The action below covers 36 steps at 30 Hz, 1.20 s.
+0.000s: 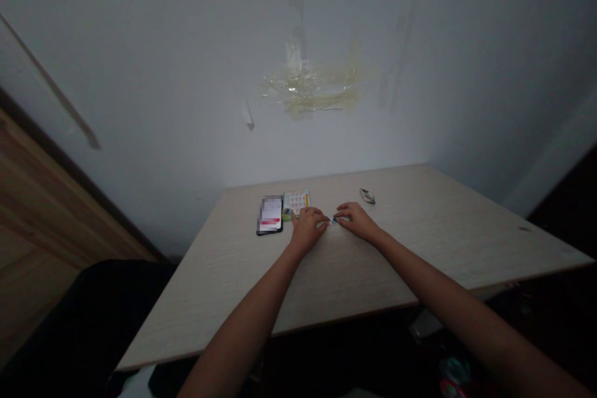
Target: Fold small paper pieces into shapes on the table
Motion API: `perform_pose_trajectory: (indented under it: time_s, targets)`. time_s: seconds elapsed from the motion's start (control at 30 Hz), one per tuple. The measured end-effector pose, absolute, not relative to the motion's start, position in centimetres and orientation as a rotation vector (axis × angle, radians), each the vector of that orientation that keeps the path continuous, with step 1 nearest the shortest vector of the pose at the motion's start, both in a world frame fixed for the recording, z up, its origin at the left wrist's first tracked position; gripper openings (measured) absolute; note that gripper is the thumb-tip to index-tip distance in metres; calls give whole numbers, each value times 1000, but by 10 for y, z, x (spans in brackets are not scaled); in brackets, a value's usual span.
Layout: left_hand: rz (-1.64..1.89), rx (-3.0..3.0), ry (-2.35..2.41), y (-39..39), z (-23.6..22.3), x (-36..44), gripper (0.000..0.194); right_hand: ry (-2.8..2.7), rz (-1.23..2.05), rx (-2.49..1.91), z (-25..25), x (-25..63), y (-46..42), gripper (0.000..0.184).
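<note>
My left hand (308,229) and my right hand (358,221) meet low over the middle of the table, fingertips pointing at each other. Between them is a small white-and-blue piece (333,220), pinched at its two sides; it is too small for me to tell its kind. Just behind my left hand lies a booklet or card (296,200) with rows of small pictures and a green edge, partly covered by my fingers. A phone (270,214) with a lit screen rests to the left of it.
A small crumpled wrapper-like item (367,196) lies beyond my right hand. The pale wooden table (242,286) stands against a wall (186,74) with peeling tape (321,96). A dark mark (525,229) shows near the table's right edge. Wooden boards (37,199) are at left.
</note>
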<state>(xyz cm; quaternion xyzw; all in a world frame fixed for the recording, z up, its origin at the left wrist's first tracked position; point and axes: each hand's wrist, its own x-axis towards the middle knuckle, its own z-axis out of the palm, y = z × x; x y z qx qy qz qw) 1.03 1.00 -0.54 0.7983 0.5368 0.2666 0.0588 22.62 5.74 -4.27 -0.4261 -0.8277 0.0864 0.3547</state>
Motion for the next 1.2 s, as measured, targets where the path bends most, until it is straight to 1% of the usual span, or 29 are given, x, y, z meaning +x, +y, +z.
perform_pose_trajectory:
  time_s: [0.1, 0.2, 0.4, 0.77, 1.0, 1.2]
  targets:
    - [846, 2384, 1720, 14, -10, 10, 23, -2147, 209, -1102, -42, 226, 57, 17]
    - [799, 2343, 1763, 17, -12, 9, 21, -2140, 220, -1100, -42, 225, 57, 17]
    - [818, 2334, 1733, 16, -10, 10, 15, -2140, 281, -1117, -43, 223, 60, 17]
    - [924, 2275, 1671, 17, -9, 12, 17, -2013, 484, -1072, -32, 221, 53, 19]
    - [1072, 2214, 1612, 15, -8, 15, 5, -1886, 574, -1040, -29, 220, 52, 16]
    - [1075, 2212, 1611, 16, -8, 15, 11, -1912, 537, -995, -26, 218, 50, 14]
